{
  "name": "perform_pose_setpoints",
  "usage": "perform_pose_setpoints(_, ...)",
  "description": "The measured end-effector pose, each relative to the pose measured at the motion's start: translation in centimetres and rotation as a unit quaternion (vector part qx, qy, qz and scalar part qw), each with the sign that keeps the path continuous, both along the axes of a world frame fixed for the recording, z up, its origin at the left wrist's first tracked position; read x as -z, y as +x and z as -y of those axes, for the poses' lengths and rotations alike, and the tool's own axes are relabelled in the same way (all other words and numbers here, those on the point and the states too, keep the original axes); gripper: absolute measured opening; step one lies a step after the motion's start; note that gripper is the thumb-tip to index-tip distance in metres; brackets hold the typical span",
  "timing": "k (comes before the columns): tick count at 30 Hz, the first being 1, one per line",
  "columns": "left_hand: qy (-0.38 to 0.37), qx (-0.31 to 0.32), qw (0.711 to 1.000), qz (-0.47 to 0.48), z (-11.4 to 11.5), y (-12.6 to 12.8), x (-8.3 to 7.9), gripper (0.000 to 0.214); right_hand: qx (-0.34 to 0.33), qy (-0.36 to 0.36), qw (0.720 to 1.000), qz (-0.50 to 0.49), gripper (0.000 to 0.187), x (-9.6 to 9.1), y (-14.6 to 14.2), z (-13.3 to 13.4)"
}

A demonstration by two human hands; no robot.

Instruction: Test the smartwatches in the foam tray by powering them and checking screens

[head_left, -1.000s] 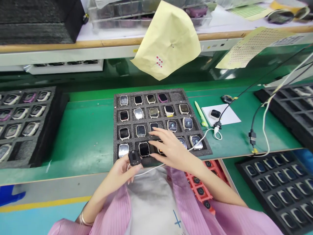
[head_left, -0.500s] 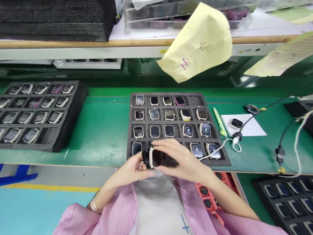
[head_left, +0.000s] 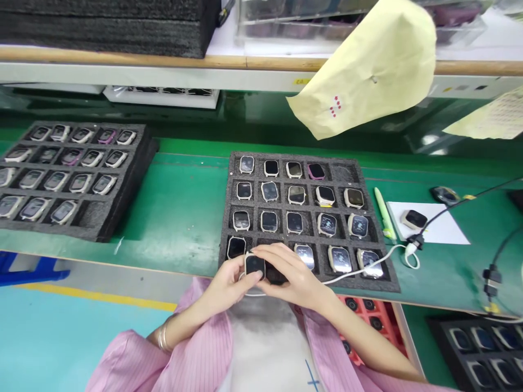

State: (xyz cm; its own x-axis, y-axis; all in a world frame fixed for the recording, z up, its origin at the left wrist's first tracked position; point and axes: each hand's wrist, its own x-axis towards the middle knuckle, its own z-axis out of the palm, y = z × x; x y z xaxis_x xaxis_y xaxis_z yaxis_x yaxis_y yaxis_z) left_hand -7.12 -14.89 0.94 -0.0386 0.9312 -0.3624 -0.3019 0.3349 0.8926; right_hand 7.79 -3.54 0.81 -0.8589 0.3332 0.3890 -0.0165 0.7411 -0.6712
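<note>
A smartwatch case (head_left: 255,265) with a dark screen and pale frame is held face up, over the near edge of the foam tray (head_left: 278,153). My left hand (head_left: 226,283) is closed on its left side, thumb on the lower part of the screen. From the right, my right hand (head_left: 298,275) grips it, with fingertips at the top edge and thumb below. A white cable (head_left: 347,276) passes under my right hand and loops below the watch; its end is hidden. Several smartwatches sit in the tray's compartments around my hands.
At left stands a second black foam tray (head_left: 87,220) of watches. On the right are a green pen (head_left: 384,212), a watch (head_left: 414,219) on white paper (head_left: 453,231), and black cable connectors (head_left: 492,280). Below is a red tray (head_left: 384,313); yellow paper (head_left: 368,81) hangs from the shelf.
The watch has turned from tilted sideways to screen up, and the black piece behind it is out of sight. The white cable loop shows beneath it. The whole view has shifted left.
</note>
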Motion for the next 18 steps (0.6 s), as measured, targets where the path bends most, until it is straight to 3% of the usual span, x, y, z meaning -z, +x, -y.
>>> perform_pose_setpoints(11, -0.006, 0.011, 0.999, 0.042, -0.9, 0.4, 0.2, 0.039, -0.032, -0.01, 0.999, -0.022, 0.044, 0.4, 0.2, -1.5)
perform_pose_setpoints(18, -0.001, -0.014, 1.0, 0.012, -1.1, 0.4, -0.5, 0.038, -0.037, -0.018, 0.999, -0.022, 0.046, 0.7, 0.4, -1.6)
